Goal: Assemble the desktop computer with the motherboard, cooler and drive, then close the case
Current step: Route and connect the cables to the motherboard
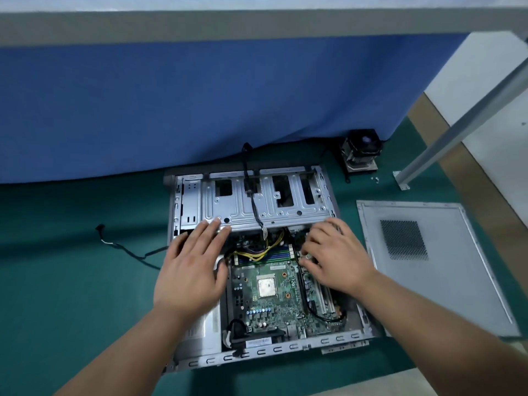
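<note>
Motherboard (pixel 274 292) sits inside the open case (pixel 285 350), which lies flat on the green tabletop (pixel 71 281); CPU (pixel 266 286) at the board's middle is bare, no cooler on it yet. Left hand (pixel 190 270) is at the board's far-left corner, fingers straight and flat against the edge of the metal drive cage (pixel 257 201), gripping nothing. Right hand (pixel 334 255) is at the board's far-right edge, fingers curled down among the parts there; can't tell if it pinches anything.

Risks, as I judge them:
- Yellow wires (pixel 267 247) and black cables cross the board's far edge under the cage. If the cage gets pushed down w/o clearing them, they could be pinched or a plug bent.
- Right fingers pressing on small parts could crack or bend sth.
- Bare CPU top could pick up dirt or a knock while hands work beside it.

Cooler (pixel 360 151) stands well beyond the board, far right, screws (pixel 375 179) near it. Side panel (pixel 428 252) lies right of the case.
</note>
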Available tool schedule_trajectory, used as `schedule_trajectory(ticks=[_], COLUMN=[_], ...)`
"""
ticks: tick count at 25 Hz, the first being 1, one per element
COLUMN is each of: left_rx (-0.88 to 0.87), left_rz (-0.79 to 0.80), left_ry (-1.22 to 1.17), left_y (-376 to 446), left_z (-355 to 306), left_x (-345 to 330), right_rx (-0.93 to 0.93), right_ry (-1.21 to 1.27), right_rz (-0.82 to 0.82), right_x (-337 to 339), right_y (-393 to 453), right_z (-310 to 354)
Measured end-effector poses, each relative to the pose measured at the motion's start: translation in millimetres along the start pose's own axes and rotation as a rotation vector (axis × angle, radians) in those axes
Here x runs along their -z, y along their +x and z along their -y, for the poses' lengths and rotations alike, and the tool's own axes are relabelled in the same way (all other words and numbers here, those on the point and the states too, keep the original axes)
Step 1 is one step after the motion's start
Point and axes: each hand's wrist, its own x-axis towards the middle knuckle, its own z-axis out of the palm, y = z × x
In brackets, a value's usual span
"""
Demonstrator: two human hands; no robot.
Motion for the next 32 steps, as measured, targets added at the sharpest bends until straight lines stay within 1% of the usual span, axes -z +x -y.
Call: schedule_trajectory(ticks=[3, 6, 8, 10, 14, 16, 18, 20, 22, 23, 24, 25, 27, 28, 32], left_rx=[0.011, 0.018, 0.003, 0.027, 0.218, 0.305, 0.447, 0.565, 0.626, 0.645, 0.668, 0.711, 0.785, 0.787, 0.656], left_rz=[0.021, 0.035, 0.040, 0.032, -0.005, 0.040, 0.108, 0.145, 0.209, 0.241, 0.250, 0.234, 0.169, 0.146, 0.129], left_ry=[-0.005, -0.030, -0.058, -0.126, -0.359, -0.510, -0.661, -0.662, -0.581, -0.579, -0.633, -0.761, -1.085, -1.225, -1.669], left_y=[1, 2, 2, 1, 33, 67, 100, 129, 148, 155, 160, 162, 157, 149, 111], left_z=[0, -2, -1, 0, -18, -38, -58, -68, -72, -72, -70, -67, -61, -57, -41], left_x=[2, 5, 7, 12, 24, 30, 37, 40, 40, 41, 40, 40, 44, 47, 64], right_rx=[-0.004, -0.097, -0.159, -0.160, -0.158, -0.156, -0.155, -0.154, -0.150, -0.149, -0.149, -0.151, -0.151, -0.152, -0.155], right_ry=[0.030, 0.058, 0.064, 0.049, 0.037, 0.032, 0.035, 0.048, 0.053, 0.057, 0.061, 0.064, 0.064, 0.067, 0.075], right_rz=[-0.034, -0.083, -0.053, 0.000, 0.036, 0.037, 0.037, 0.035, 0.032, 0.025, 0.020, 0.018, 0.016, 0.015, 0.017], right_x=[-1, -1, 0, 1, 2, 2, 3, 3, 2, 2, 2, 2, 1, 1, 3], right_y=[0, 1, 2, 3, 5, 5, 6, 6, 6, 6, 7, 7, 7, 7, 6], right_z=[-1, 0, 1, 1, 0, 0, -1, -2, -2, -3, -4, -4, -5, -4, -4])
